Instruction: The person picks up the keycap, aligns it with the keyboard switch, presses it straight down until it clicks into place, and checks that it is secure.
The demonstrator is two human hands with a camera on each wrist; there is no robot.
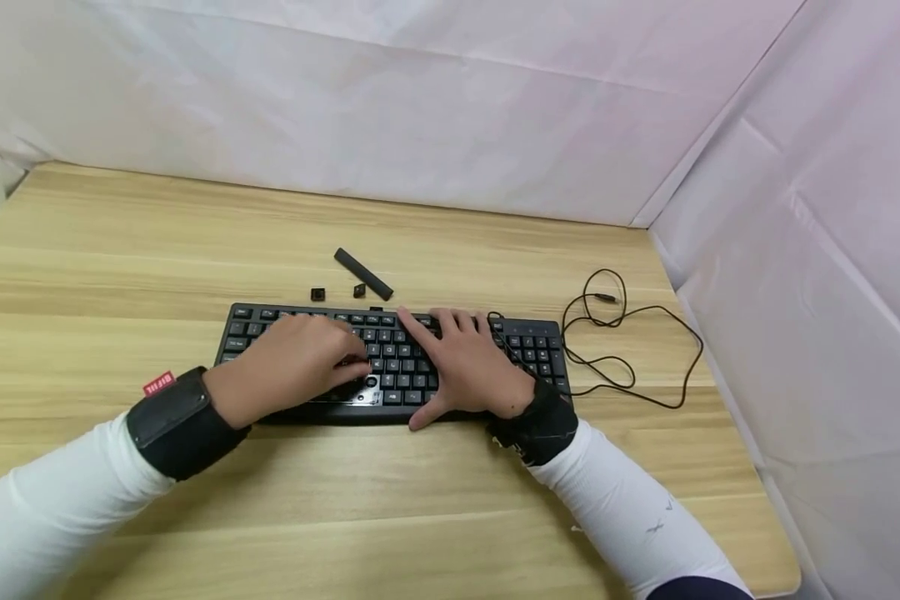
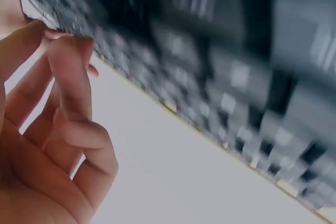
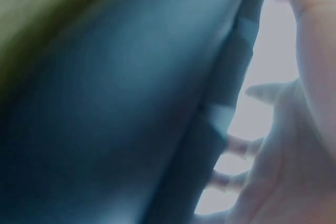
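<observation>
A black keyboard lies on the wooden table. Where the space bar belongs, at its front edge, a shiny bare strip shows. My left hand is over the left half, its fingers bent and its thumb tip beside that strip. In the left wrist view its thumb and forefinger tips come close together near the keys; I cannot tell whether they pinch a keycap. My right hand rests spread on the keys right of the middle, thumb at the front edge. The right wrist view shows its fingers past the keyboard's dark edge.
Behind the keyboard lie a loose space bar and two small black keycaps, one on the left and one nearer the bar. A black cable loops on the right. White cloth hangs behind the table.
</observation>
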